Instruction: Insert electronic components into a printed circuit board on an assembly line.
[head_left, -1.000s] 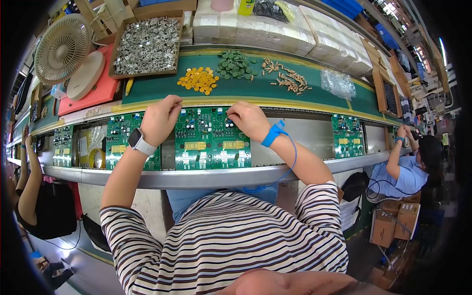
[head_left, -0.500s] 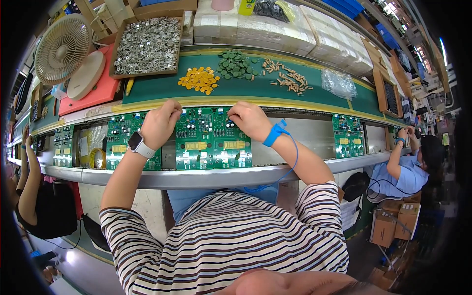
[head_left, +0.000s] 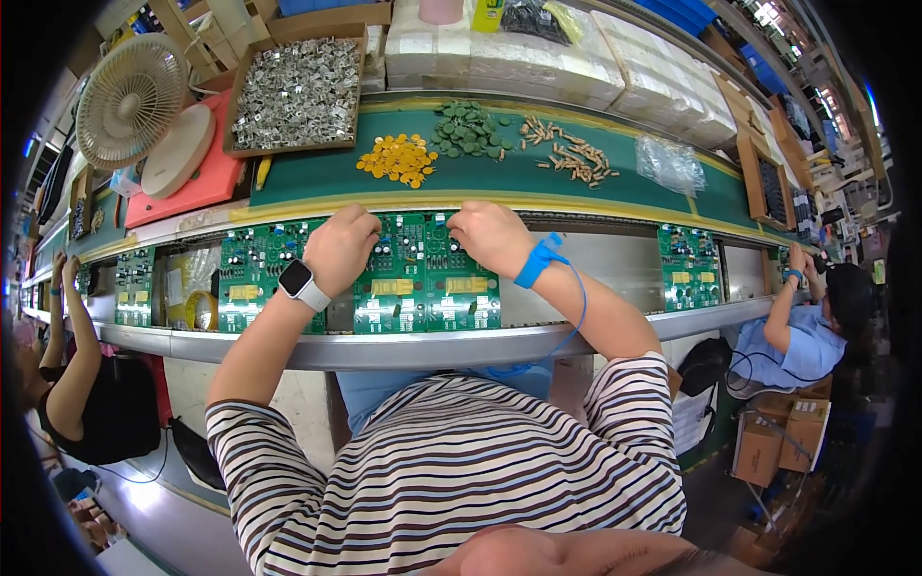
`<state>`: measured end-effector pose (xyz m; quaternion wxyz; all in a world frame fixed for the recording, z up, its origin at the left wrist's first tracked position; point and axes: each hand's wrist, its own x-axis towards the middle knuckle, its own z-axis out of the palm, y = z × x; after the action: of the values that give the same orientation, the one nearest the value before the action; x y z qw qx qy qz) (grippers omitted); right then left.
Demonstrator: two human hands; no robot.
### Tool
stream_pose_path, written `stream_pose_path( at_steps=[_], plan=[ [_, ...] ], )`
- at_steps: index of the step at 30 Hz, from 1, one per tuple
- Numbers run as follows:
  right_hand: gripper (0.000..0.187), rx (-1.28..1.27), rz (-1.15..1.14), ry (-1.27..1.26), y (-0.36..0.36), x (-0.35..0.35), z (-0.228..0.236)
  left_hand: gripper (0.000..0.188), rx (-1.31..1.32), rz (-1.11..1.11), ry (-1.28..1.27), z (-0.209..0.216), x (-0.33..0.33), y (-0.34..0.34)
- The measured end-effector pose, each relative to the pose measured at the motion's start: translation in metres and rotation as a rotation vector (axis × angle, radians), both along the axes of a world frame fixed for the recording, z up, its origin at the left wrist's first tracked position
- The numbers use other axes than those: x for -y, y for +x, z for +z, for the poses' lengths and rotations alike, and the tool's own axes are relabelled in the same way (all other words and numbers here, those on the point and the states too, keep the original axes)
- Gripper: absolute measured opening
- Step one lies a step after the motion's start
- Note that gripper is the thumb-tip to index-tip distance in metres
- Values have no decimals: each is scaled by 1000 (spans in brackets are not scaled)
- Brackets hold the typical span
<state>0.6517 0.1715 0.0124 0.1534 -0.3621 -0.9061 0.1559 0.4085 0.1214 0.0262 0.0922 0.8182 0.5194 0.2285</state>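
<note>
A green circuit board pair (head_left: 427, 309) with small black and blue components and yellow blocks lies on the rail line in front of me. My left hand (head_left: 343, 252), with a watch on its wrist, is over its upper left corner, fingers pinched together. At the upper right corner is my right hand (head_left: 490, 235), wearing a blue wrist strap (head_left: 538, 263). Its fingers are also closed, at the components there. Whatever either hand's fingertips hold is hidden or too small to name.
Beyond the rail lie yellow discs (head_left: 396, 160), green discs (head_left: 469, 130) and small tan cylindrical parts (head_left: 576, 158). A carton of metal pieces (head_left: 298, 94) and a fan (head_left: 133, 101) stand at the far left. More boards (head_left: 689, 264) sit along the line. A person (head_left: 792, 326) works at right, another at left.
My left hand has moved slightly right and down, onto the board's upper left corner. My right hand stays at the upper right corner. The whole view has shifted slightly.
</note>
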Motion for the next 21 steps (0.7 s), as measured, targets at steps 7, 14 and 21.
stream_pose_path(
  at_steps=[7,14,21],
  plan=[
    [12,-84,-39,99,-15,-8,32,10,35,40,5,-10,0,1],
    [12,-50,66,280,-78,-61,41,6,40,78,34,-9,3,3],
    [16,79,90,481,-161,-124,27,5,38,106,17,-12,2,6]
  ],
)
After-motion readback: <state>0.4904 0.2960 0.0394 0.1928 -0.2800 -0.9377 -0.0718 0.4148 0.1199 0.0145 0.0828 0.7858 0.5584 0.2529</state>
